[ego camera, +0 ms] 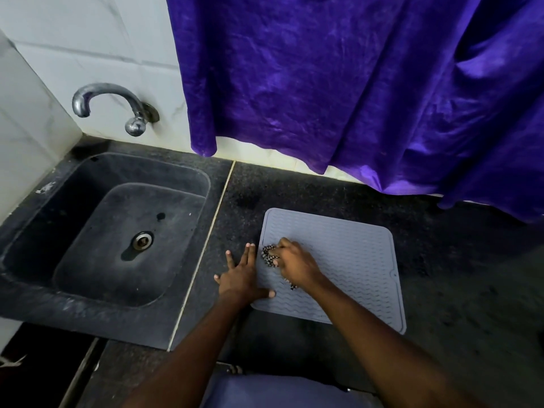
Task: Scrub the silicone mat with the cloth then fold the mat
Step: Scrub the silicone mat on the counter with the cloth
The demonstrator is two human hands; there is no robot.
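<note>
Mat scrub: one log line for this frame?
phase: scrub | right hand: grips cloth on mat | left hand: flat, thumb on mat edge | mat: unfolded

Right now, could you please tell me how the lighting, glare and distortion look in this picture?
Head view: dim light, so the black sink and stone counter nearly merge; sheen on the tap and purple curtain; wide-angle bending bows the counter's back edge; the right hand gripping the cloth looks slightly soft.

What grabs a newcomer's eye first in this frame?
The purple curtain hanging over the back of the dark counter, top right. Below it a grey silicone mat lies flat, the right hand gripping a speckled cloth on its left part, the left hand flat at its left edge. A dark sink and metal tap sit at left.
</note>
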